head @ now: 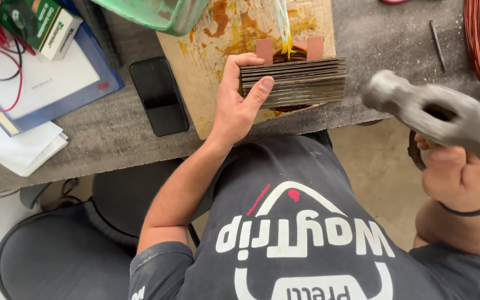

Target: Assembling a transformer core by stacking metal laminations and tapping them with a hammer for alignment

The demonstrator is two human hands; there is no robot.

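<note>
Raised closest to the lens, the right hand (462,172) is wrapped tight around the handle of a grey metal hammer (418,108), whose blurred head hangs in the air to the right of and well apart from the work. That work is a stack of thin metal plates (298,82), a laminated block with many fine grey-brown edges showing, reddish-brown card tabs and dark copper-coloured winding poking out at its far side. It lies on a stained cardboard sheet (223,39) at the near edge of the grey table (373,39). The left hand (239,100) clamps the stack's left end, thumb across the near layers and fingers over the top. Judging by this, the tapping step is in hand: a strike would need the stack held square and the thumb kept clear. A black phone (158,95) lies just left of the cardboard.
</note>
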